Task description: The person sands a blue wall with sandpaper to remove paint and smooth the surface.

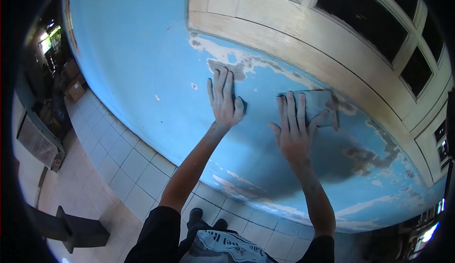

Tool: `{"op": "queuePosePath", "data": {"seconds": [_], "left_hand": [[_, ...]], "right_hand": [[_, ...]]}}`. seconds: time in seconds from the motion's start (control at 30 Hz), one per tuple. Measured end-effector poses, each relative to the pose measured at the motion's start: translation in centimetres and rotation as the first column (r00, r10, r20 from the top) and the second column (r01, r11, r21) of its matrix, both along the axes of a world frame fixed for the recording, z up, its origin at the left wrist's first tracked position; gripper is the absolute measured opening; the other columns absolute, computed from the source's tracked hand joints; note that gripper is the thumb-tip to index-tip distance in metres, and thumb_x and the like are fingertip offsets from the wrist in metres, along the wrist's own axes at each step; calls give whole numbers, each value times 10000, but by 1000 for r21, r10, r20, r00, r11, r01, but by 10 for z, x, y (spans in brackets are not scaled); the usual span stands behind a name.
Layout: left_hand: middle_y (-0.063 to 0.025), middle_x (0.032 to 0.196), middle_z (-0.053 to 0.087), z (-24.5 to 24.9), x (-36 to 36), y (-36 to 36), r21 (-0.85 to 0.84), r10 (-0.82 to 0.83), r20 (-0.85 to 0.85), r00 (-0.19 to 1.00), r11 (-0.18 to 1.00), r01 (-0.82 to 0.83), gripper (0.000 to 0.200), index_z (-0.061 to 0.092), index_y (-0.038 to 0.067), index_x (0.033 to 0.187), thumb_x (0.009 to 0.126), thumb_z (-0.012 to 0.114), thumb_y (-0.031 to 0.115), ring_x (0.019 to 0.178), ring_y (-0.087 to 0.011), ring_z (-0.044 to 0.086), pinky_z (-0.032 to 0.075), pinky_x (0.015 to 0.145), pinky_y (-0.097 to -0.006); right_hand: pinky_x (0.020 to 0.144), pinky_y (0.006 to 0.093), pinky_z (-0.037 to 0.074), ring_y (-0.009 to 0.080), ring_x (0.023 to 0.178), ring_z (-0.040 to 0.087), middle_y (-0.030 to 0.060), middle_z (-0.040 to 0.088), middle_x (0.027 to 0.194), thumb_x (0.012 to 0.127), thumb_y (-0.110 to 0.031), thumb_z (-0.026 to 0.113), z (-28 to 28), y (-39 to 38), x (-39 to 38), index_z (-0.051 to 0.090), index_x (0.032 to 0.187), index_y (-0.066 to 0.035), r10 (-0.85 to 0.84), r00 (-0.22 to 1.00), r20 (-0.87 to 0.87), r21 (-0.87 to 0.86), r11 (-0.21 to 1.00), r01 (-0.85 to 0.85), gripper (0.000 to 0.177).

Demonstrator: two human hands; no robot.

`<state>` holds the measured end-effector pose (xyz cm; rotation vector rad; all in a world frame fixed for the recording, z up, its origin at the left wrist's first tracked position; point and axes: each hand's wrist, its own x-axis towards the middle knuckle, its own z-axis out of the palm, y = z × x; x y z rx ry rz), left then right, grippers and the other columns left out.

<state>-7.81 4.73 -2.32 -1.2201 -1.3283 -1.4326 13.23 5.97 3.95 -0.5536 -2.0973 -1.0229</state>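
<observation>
- Wall (142, 64) in blue paint. The coat has flaked to pale and brown patches along its upper edge, and again toward its lower right corner.
- Left hand (225, 99) lies flat and released on the wall, fingers straight and close together. The fingertips reach a bare patch near the upper edge.
- Right hand (294, 130) holds a grey sheet (318, 102) pressed against the wall. The fingers are spread over the sheet's left part and the thumb is hooked under its lower edge.
- The sheet sits just below the wall's upper edge, right of the left hand and apart from it.
- A cream window frame (284, 30) with dark panes runs above the wall's upper edge.
- White tiles (123, 154) line the wall's lower edge. The person's dark shoes (195, 213) stand on them.
- Cardboard boxes (73, 90) are stacked at the wall's far left end, in a dim part of the room.
- A dark block (83, 232) stands on the beige floor at lower left.
</observation>
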Motion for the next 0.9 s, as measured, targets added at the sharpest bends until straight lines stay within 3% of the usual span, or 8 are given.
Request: {"op": "queuePosePath", "data": {"seconds": [0.1, 0.23, 0.33, 0.4, 0.6, 0.8, 0.87, 0.9], "left_hand": [[-235, 1463, 363, 0, 0, -1, 22, 13, 6, 1000, 1000, -13, 588, 367, -52, 1407, 932, 363, 295, 1375, -440, 294, 135, 1105, -606], [-213, 1443, 390, 1, -9, -10, -10, -38, 27, 999, 999, 38, 581, 395, -24, 1400, 927, 368, 312, 1367, -399, 331, 140, 1110, -591], [-174, 1437, 410, 8, -45, -32, -127, -84, -67, 994, 989, 75, 560, 422, 16, 1396, 919, 371, 305, 1363, -362, 353, 137, 1116, -575], [-157, 1438, 415, 20, -78, -42, -72, 4, -53, 999, 997, -8, 545, 430, 36, 1392, 911, 377, 285, 1366, -347, 354, 126, 1120, -573], [-156, 1462, 390, 47, -145, -53, -29, 38, -59, 998, 999, -40, 545, 402, 50, 1412, 903, 368, 243, 1384, -347, 322, 119, 1123, -576], [-163, 1487, 370, 34, -154, -33, 13, 31, -98, 995, 999, -30, 546, 409, 63, 1424, 934, 334, 292, 1388, -391, 301, 141, 1112, -598], [-159, 1487, 372, 32, -159, -32, -1, 12, -107, 994, 1000, -12, 548, 412, 65, 1424, 936, 330, 300, 1388, -389, 302, 141, 1112, -598], [-155, 1487, 374, 31, -160, -32, -9, 22, -115, 993, 1000, -23, 550, 414, 67, 1425, 938, 327, 308, 1389, -387, 302, 141, 1112, -597]], "right_hand": [[1032, 759, 183, 231, 1376, 355, 55, 458, 1430, 935, -396, 505, -10, 6, 7, 527, 1343, -113, -5, 1000, 21, -27, 1000, 6, 496], [1045, 752, 172, 222, 1378, 351, 39, 451, 1436, 935, -322, 536, -12, 6, 18, 510, 1354, -114, -14, 996, 91, -39, 999, 17, 468], [1056, 742, 161, 216, 1379, 348, 24, 444, 1440, 929, -287, 554, -7, 4, 23, 508, 1357, -131, -16, 992, 126, -44, 999, 22, 458], [1062, 736, 156, 213, 1378, 349, 17, 441, 1442, 928, -276, 558, -5, -1, 22, 511, 1356, -144, -34, 988, 151, -40, 998, 41, 450], [1068, 718, 151, 211, 1367, 368, 14, 439, 1443, 915, -251, 560, 0, -6, -12, 530, 1340, -181, -89, 996, -4, -46, 995, 88, 432], [1034, 625, 269, 201, 1346, 397, 8, 462, 1427, 888, -227, 526, 20, -25, -77, 554, 1318, -192, -145, 987, 75, 61, 988, 141, 432], [1028, 579, 300, 199, 1330, 414, 4, 489, 1396, 902, -220, 545, 18, -30, -91, 563, 1307, -183, -8, 997, 79, -30, 1000, 11, 406], [1028, 579, 300, 199, 1330, 414, 4, 489, 1396, 902, -220, 545, 15, -31, -91, 563, 1307, -183, -28, 996, 85, -30, 999, 31, 406]]}}
